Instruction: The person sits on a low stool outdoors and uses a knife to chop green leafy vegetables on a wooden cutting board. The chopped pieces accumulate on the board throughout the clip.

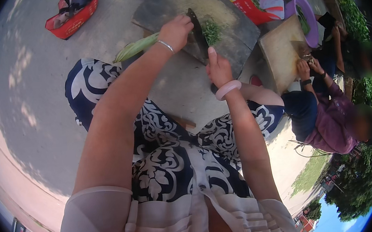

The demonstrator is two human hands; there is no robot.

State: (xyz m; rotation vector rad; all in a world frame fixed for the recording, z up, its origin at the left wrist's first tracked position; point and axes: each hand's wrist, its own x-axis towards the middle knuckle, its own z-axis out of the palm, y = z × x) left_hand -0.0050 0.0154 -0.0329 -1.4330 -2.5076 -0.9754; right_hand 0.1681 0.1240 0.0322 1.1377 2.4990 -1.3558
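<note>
My right hand (219, 67) grips the handle of a dark-bladed kitchen knife (200, 34), its thumb laid along the top of the handle. The blade points away from me over a worn, grey cutting board (230, 21). Just left of the blade, my left hand (177, 32) is closed around the end of a bundle of long, pale green leaves or stalks (135, 48), which trails off the board's near left edge. A small heap of finely cut greens (212, 32) lies on the board right of the blade.
A red bag (74, 17) stands on the ground at upper left. Beyond the board are a red and white bag (253, 14) and a purple basin (312, 20). At right, a co-worker's hands (304, 69) work at another board (280, 53); another person sits behind.
</note>
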